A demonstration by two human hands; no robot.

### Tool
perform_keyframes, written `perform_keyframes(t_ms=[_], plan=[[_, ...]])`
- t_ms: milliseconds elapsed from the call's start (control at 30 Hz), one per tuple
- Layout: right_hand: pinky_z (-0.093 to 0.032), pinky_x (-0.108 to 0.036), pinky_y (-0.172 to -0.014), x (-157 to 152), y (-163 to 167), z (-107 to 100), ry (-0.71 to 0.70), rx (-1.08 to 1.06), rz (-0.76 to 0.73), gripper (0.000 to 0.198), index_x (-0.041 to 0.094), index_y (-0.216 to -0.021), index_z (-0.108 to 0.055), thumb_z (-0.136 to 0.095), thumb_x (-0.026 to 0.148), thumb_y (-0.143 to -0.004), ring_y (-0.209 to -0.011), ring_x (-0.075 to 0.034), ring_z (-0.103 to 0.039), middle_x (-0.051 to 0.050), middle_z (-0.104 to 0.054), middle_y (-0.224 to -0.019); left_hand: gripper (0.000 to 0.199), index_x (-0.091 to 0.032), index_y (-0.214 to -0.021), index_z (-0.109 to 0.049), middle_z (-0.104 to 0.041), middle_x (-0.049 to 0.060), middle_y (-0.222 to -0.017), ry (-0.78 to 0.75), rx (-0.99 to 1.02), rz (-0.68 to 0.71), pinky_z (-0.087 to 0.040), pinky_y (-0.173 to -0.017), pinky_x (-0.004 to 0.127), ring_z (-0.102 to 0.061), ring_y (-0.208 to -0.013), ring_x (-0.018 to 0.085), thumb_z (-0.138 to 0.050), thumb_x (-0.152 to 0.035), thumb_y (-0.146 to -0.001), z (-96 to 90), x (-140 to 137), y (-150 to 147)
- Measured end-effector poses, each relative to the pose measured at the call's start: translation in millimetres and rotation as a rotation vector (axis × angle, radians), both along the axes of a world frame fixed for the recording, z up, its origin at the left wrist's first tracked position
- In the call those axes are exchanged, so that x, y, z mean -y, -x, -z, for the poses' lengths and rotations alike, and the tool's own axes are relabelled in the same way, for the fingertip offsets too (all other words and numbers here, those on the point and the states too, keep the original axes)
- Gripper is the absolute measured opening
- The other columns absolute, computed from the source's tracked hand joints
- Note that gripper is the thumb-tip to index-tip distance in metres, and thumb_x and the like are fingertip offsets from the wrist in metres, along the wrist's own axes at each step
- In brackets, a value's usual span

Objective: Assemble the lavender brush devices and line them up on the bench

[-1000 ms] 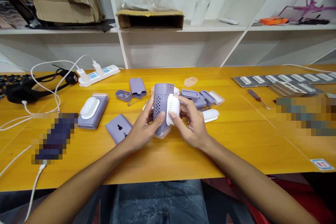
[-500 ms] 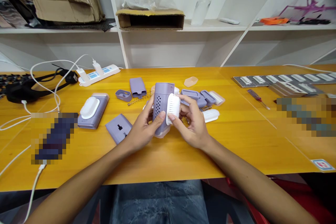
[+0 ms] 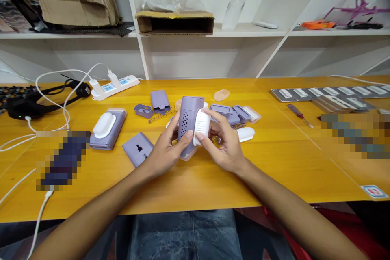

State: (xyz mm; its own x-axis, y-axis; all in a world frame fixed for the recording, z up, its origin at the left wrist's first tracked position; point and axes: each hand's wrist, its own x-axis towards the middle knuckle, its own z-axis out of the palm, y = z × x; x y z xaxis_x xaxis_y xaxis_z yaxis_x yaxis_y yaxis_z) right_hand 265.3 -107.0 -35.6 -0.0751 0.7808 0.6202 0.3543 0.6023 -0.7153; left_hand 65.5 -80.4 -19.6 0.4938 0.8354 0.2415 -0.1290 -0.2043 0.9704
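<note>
My left hand (image 3: 167, 149) grips a purple plastic case (image 3: 188, 117) with rows of small holes in its side, held upright above the table. A translucent cap shows at the case's lower end. My right hand (image 3: 226, 148) pinches a white bristled brush head (image 3: 201, 126) against the right side of the case, its thumb on the near face. Some right fingers are hidden behind the brush head. Below my left forearm's edge lies a flat purple panel (image 3: 137, 148) with a black slot. Another purple case (image 3: 117, 130) with a white oval pad rests farther left.
Behind my hands lie a purple shell (image 3: 160, 101), a small purple tray (image 3: 143, 110), a spring (image 3: 158, 117) and a white oval piece (image 3: 245, 134). A power strip (image 3: 122, 85) and cables are at left. A screwdriver (image 3: 298, 114) and grey strip (image 3: 323, 92) lie right.
The case and brush head have shifted and tilted slightly to the right in my hands. Both hands keep their hold; the other things stay put.
</note>
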Motion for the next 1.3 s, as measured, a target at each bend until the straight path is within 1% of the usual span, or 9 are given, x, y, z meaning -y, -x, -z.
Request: perform_keyframes(t_ms=[400,567,733,800,867,933,1100,1200,1300], plan=[[-0.048,-0.032,-0.055,-0.9,0.6,5.5,0.005,-0.039,-0.013,0.052,0.029,-0.149,-0.046,-0.070,0.026,-0.103,-0.063,-0.017,-0.061,0.003,-0.066,-0.080,0.077,-0.034,-0.174,-0.033,-0.056,0.010,-0.167,-0.009,0.000,-0.010,-0.049,-0.123,0.051,-0.063,-0.141,0.032,-0.067,-0.048,-0.106,-0.1,1.0,-0.4],[-0.051,-0.033,-0.057,-1.0,0.8,8.0,0.010,-0.048,-0.015,0.049,0.029,-0.147,-0.045,-0.069,0.028,-0.104,-0.065,-0.018,-0.063,0.005,-0.058,-0.075,0.078,-0.035,-0.174,-0.032,-0.050,0.010,-0.172,0.005,0.014,-0.007,-0.047,-0.125,0.053,-0.060,-0.144,0.032,-0.067,-0.048,-0.106,1.6,0.5,-0.8],[-0.052,-0.035,-0.060,-0.8,0.3,7.7,0.012,-0.053,-0.030,0.050,0.030,-0.148,-0.045,-0.069,0.030,-0.105,-0.067,-0.019,-0.063,0.004,-0.062,-0.079,0.078,-0.035,-0.173,-0.034,-0.052,0.009,-0.170,0.017,0.030,-0.008,-0.046,-0.127,0.054,-0.059,-0.146,0.033,-0.069,-0.048,-0.105,0.9,1.4,-1.1],[-0.052,-0.037,-0.062,-1.1,-1.8,6.8,0.023,-0.076,-0.049,0.052,0.031,-0.151,-0.045,-0.069,0.033,-0.105,-0.069,-0.020,-0.063,0.003,-0.061,-0.080,0.076,-0.035,-0.172,-0.037,-0.059,0.010,-0.164,0.094,0.061,-0.002,-0.055,-0.119,0.053,-0.063,-0.140,0.033,-0.070,-0.048,-0.104,-1.2,2.1,-1.1],[-0.051,-0.038,-0.062,-2.1,-5.2,5.8,0.025,-0.121,-0.061,0.053,0.032,-0.154,-0.045,-0.068,0.037,-0.107,-0.069,-0.020,-0.061,0.002,-0.061,-0.082,0.073,-0.035,-0.169,-0.041,-0.066,0.011,-0.154,0.233,0.114,0.023,-0.067,-0.101,0.050,-0.071,-0.128,0.033,-0.070,-0.050,-0.104,-4.0,2.0,-0.8],[-0.050,-0.037,-0.060,-4.1,-9.3,5.0,0.021,-0.177,-0.048,0.052,0.031,-0.155,-0.045,-0.064,0.042,-0.108,-0.066,-0.020,-0.059,0.001,-0.061,-0.083,0.068,-0.033,-0.164,-0.047,-0.072,0.012,-0.142,0.359,0.185,0.048,-0.072,-0.082,0.045,-0.076,-0.116,0.033,-0.070,-0.052,-0.103,-7.1,0.4,0.1],[-0.045,-0.033,-0.052,-13.2,-22.4,1.0,0.005,-0.247,0.059,0.042,0.029,-0.144,-0.056,-0.064,0.049,-0.108,-0.056,-0.016,-0.053,0.001,-0.063,-0.080,0.059,-0.023,-0.149,-0.060,-0.077,0.015,-0.128,0.470,0.298,0.015,-0.068,-0.062,0.036,-0.078,-0.106,0.034,-0.067,-0.059,-0.102,-15.3,-6.9,4.2],[-0.043,-0.031,-0.051,-20.1,-32.0,-2.6,-0.030,-0.270,0.131,0.034,0.026,-0.133,-0.063,-0.065,0.049,-0.108,-0.054,-0.014,-0.052,0.002,-0.063,-0.075,0.064,-0.020,-0.144,-0.062,-0.079,0.017,-0.124,0.483,0.291,-0.002,-0.060,-0.048,0.029,-0.079,-0.101,0.035,-0.064,-0.067,-0.101,-20.3,-10.1,6.8],[-0.041,-0.030,-0.050,-26.5,-41.2,-5.3,-0.065,-0.290,0.182,0.030,0.025,-0.127,-0.067,-0.066,0.048,-0.108,-0.053,-0.013,-0.052,0.003,-0.062,-0.072,0.070,-0.016,-0.140,-0.065,-0.080,0.020,-0.117,0.492,0.276,0.009,-0.053,-0.041,0.025,-0.081,-0.094,0.035,-0.060,-0.073,-0.100,-24.2,-11.8,9.1]])
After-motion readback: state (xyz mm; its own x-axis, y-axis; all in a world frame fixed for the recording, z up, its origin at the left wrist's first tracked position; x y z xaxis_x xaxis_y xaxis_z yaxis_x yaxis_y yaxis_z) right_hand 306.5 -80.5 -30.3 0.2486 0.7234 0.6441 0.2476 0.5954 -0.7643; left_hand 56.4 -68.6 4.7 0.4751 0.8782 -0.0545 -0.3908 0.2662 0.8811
